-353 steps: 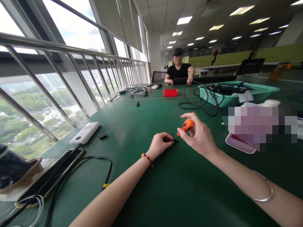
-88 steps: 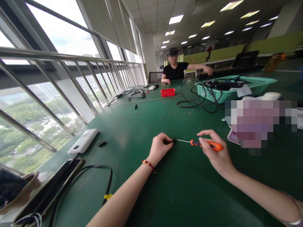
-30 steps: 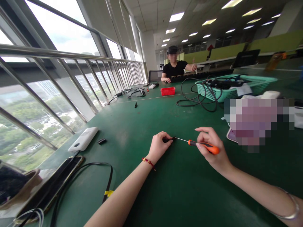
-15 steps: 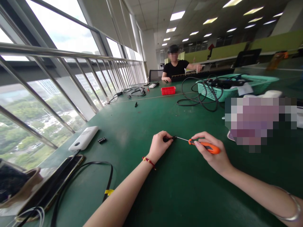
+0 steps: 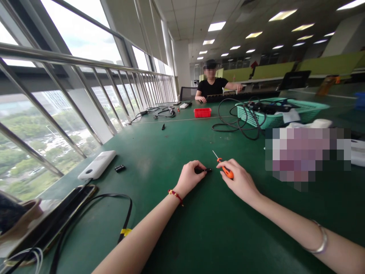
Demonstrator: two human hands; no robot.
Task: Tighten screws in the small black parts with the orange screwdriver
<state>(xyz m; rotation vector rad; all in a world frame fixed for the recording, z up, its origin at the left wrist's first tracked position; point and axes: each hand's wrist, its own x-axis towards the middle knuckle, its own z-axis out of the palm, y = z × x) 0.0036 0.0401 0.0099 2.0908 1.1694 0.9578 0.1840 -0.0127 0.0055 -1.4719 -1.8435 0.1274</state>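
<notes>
Swung off the black part (image 5: 208, 170) the left hand (image 5: 189, 178) pinches, the screwdriver (image 5: 227, 173) gripped in the right hand (image 5: 242, 183) seems idle.

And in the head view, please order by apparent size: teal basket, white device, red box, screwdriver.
1. Teal basket
2. White device
3. Red box and screwdriver: too alike to rank; the right hand partly covers the screwdriver.
</notes>
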